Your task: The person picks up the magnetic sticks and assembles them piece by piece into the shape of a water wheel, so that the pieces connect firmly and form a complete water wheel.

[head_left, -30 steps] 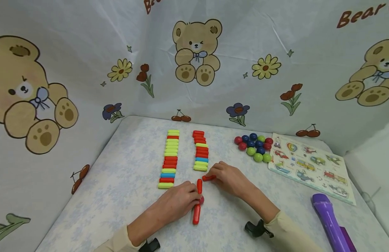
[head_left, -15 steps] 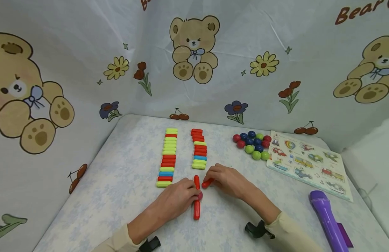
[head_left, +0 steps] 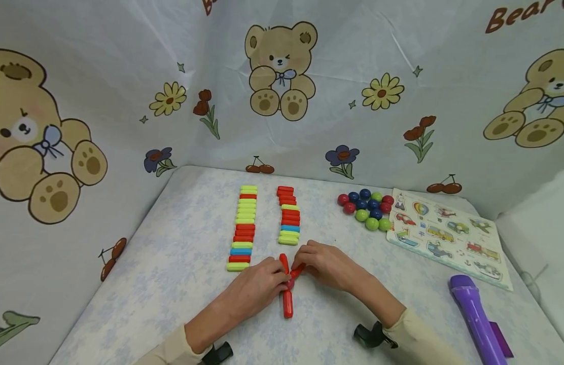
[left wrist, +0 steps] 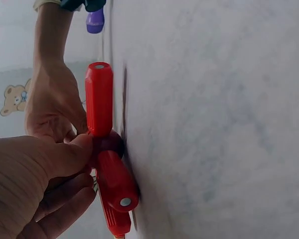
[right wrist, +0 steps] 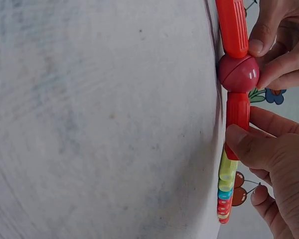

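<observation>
My left hand (head_left: 259,285) pinches a dark red ball (right wrist: 239,73) low over the table, fingertips on its side. One red rod (head_left: 287,305) runs from the ball toward the front edge, and another red rod (head_left: 284,262) points away from me. With thumb and fingers my right hand (head_left: 329,264) grips a third red rod (right wrist: 237,110), whose narrow end meets the ball. Whether that end sits inside the ball cannot be told. In the left wrist view, rods (left wrist: 99,102) stick out of the ball at different angles, and the left fingers partly hide it.
Two columns of short red, green and blue rods, the longer left column (head_left: 246,218) and the shorter right column (head_left: 289,215), lie beyond the hands. Red, blue and green balls (head_left: 361,204) cluster back right, beside a picture board (head_left: 446,238). A purple microphone (head_left: 476,317) lies right.
My right hand has brought its red rod down and left, turning it, until the end meets the ball. The left hand keeps its hold; the two other rods have tilted slightly.
</observation>
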Demonstrator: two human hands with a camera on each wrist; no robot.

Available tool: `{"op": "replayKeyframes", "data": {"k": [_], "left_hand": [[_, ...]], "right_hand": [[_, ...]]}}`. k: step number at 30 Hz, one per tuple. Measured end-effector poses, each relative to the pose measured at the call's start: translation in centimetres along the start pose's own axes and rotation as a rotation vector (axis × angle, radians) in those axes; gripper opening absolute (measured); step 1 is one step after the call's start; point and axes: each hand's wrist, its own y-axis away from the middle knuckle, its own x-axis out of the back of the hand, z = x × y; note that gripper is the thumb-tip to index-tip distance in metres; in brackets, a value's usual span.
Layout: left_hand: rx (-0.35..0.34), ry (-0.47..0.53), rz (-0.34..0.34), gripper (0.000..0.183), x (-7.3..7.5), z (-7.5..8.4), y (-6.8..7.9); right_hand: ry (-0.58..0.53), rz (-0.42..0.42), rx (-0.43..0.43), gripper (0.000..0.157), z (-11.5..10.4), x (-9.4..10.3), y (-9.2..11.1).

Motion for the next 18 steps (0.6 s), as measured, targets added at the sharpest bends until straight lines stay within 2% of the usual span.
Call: {"op": "replayKeyframes", "data": {"k": [4, 11, 15, 18], "left_hand": [[-0.023, 0.005, -0.012, 0.019, 0.1, 0.0, 0.0], [-0.031, 0.028, -0.013, 0.023, 0.2, 0.1, 0.1], [-0.022, -0.003, -0.013, 0.022, 0.2, 0.1, 0.0], [-0.012, -0.034, -0.022, 0.023, 0.3, 0.1, -0.1]], "right_hand": [[0.004, -0.022, 0.010, 0.025, 0.1, 0.2, -0.2], [0.075, -0.031, -0.054, 0.047, 0.7, 1.0, -1.4], [0.106, -0.027, -0.085, 0.047, 1.3, 0.8, -2.0], [0.109, -0.009, -0.075, 0.043, 1.7, 0.5, -2.0]]}}
